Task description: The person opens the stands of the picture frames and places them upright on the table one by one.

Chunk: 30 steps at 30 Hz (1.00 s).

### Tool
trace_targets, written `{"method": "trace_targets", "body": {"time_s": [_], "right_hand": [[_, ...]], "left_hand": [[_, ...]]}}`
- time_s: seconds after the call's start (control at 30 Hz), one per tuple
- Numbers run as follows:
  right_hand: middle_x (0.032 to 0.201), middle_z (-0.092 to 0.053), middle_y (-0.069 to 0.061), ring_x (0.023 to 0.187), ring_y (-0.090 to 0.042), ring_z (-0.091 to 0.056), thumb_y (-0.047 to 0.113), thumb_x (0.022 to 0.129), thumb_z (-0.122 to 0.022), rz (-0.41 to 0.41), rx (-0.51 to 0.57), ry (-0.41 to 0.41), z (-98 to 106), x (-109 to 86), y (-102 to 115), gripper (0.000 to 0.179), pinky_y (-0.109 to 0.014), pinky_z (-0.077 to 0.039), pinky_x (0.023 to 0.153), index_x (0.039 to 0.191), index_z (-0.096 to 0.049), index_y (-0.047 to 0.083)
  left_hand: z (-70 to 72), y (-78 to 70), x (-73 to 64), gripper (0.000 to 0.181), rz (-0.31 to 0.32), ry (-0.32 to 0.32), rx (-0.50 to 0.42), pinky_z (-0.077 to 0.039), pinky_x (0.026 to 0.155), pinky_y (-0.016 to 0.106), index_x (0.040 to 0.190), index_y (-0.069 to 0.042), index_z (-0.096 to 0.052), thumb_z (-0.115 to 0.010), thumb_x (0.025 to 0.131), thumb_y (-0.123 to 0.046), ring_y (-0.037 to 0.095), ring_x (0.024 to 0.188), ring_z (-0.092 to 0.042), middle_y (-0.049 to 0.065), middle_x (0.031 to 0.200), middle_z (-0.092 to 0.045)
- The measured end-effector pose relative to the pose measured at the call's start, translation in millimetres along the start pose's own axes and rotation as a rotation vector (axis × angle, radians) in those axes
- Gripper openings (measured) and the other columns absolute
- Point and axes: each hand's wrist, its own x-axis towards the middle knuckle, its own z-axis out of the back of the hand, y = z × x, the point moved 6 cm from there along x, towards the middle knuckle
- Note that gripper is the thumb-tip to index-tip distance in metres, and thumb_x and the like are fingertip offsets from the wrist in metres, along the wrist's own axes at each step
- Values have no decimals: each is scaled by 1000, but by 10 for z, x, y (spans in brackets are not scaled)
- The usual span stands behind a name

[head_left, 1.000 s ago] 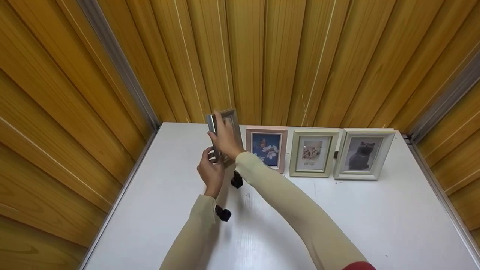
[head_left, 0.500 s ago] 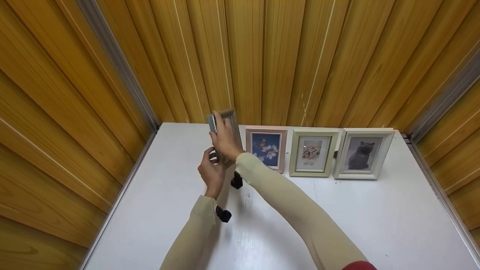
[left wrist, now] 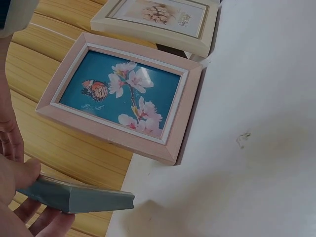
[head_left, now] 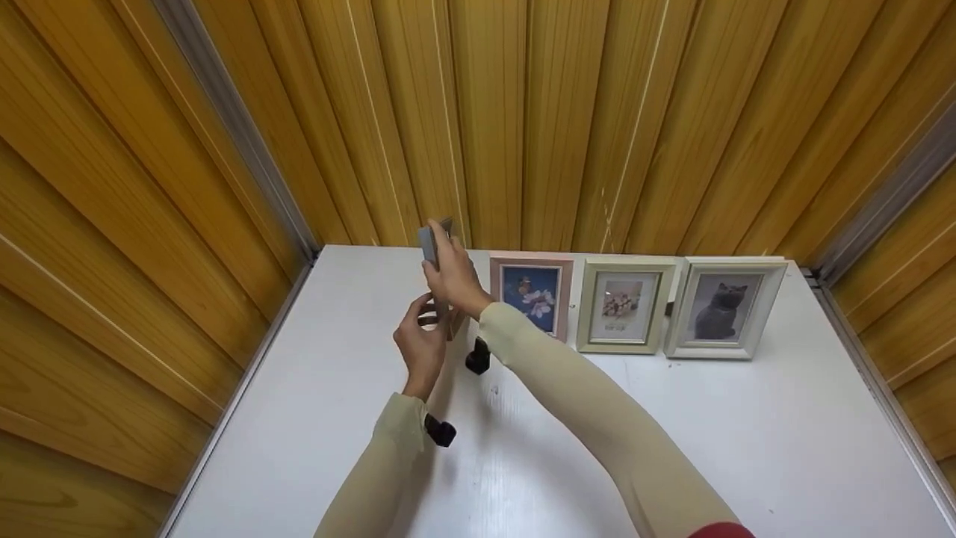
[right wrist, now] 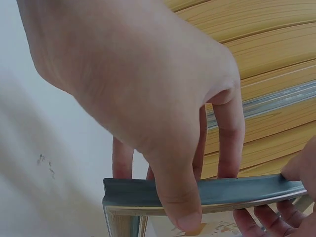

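A grey-blue picture frame (head_left: 428, 243) is held up between both hands above the left part of the table, nearly edge-on in the head view. My left hand (head_left: 420, 340) grips it near its lower end; in the left wrist view, thumb and fingers pinch the frame (left wrist: 94, 200) from both sides. My right hand (head_left: 454, 276) holds it higher up. In the right wrist view the right thumb lies across one face of the frame (right wrist: 247, 190), with fingers behind its edge. Most of its picture is hidden. Beside the hands stands a pink frame (head_left: 532, 263) with a flower-and-butterfly picture.
To the right, a pale green frame (head_left: 616, 347) and a white frame (head_left: 709, 351) with a cat picture stand in a row with the pink one, near the back of the white table (head_left: 567, 441). Wood-patterned walls (head_left: 493, 134) rise behind and at the sides.
The held picture frame has turned from partly showing its front to nearly edge-on. The right hand has shifted slightly right with it. The standing frames have not moved.
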Motion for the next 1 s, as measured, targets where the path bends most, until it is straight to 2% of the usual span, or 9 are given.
{"method": "trace_targets", "body": {"time_s": [0.2, 0.43, 0.6, 0.73, 1.0], "right_hand": [[141, -50, -23, 126, -37, -57, 12, 103, -60, -10, 54, 41, 43, -4, -39, 72, -53, -52, 99, 164, -23, 21], [146, -48, -20, 131, -34, -54, 9, 103, -59, 2, 74, 87, 112, 9, -103, 71, -53, -50, 101, 163, -24, 22], [134, -55, -17, 117, -27, -58, 5, 102, -60, 55, 103, 102, 165, -10, -96, 71, -44, -53, 93, 163, -26, 17], [125, -57, -16, 106, -23, -58, 3, 101, -60, 78, 120, 113, 176, -28, -91, 70, -39, -53, 85, 162, -28, 15], [126, -56, -15, 107, -22, -59, 6, 102, -61, 81, 99, 118, 176, -41, -116, 70, -39, -54, 87, 162, -27, 16]], "left_hand": [[-1, 7, -16, 36, -38, 42, -31, -61, 67, 32, 123, -5, -72, -80, 88, -4, 26, 87, -73, 10, 106, -75], [-15, 26, -30, 32, -44, 131, -71, -62, 74, 37, 123, -5, -72, -72, 93, 2, 27, 97, -72, 11, 115, -72], [-46, 55, -43, 32, -53, 191, -75, -61, 75, 32, 124, -5, -71, -70, 93, 4, 25, 100, -72, 10, 120, -71], [-52, 65, -54, 32, -68, 192, -73, -61, 74, 31, 123, -4, -72, -70, 92, 5, 26, 98, -72, 11, 120, -71], [-65, 80, -64, 32, -78, 198, -90, -61, 73, 29, 122, -4, -72, -71, 92, 6, 26, 98, -72, 11, 120, -71]]}}
